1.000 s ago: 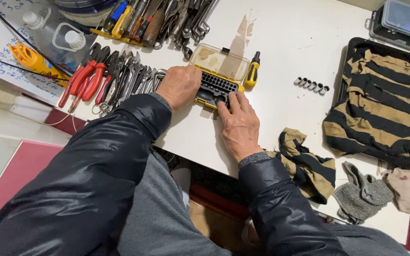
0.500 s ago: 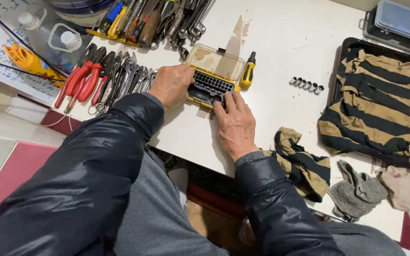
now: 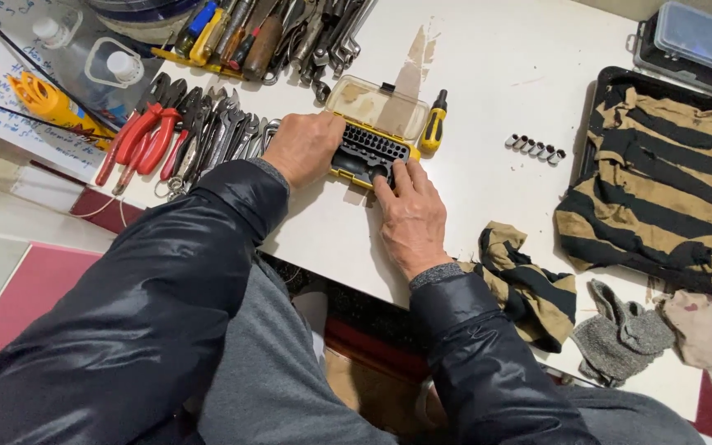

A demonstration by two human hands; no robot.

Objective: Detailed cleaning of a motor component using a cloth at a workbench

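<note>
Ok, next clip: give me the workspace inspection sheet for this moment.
Surface: white table, stained near the case lid.
Job's things: yellow bit case, lid open, black bit tray exposed.
Clutter: red-handled pliers, small yellow screwdriver, row of sockets, striped cloth, grey glove.
Grippers: left hand rests on the case's left end; right hand has fingertips on the bit tray.
Cables: thin black cord at far left.
Surroundings: red floor mat.
</note>
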